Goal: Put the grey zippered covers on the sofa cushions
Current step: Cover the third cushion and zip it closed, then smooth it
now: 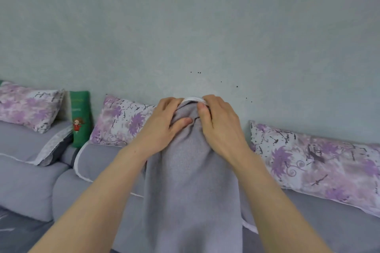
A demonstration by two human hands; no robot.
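A cushion in a grey cover [191, 181] stands upright in front of me, above the sofa seat. At its top end a white strip of the cushion's edge [193, 99] shows through the cover's opening. My left hand [164, 123] grips the bunched grey fabric on the left of that opening, thumb pressed into the cloth. On the right side my right hand [218, 125] pinches the cover's edge between thumb and fingers. Whether a zipper is there I cannot make out.
A grey sofa [30, 187] runs along the pale green wall. Purple-flowered pillows lean at the left [26, 107], middle [121, 123] and right [316, 164]. A green cushion with a cartoon figure [80, 119] stands between the left two.
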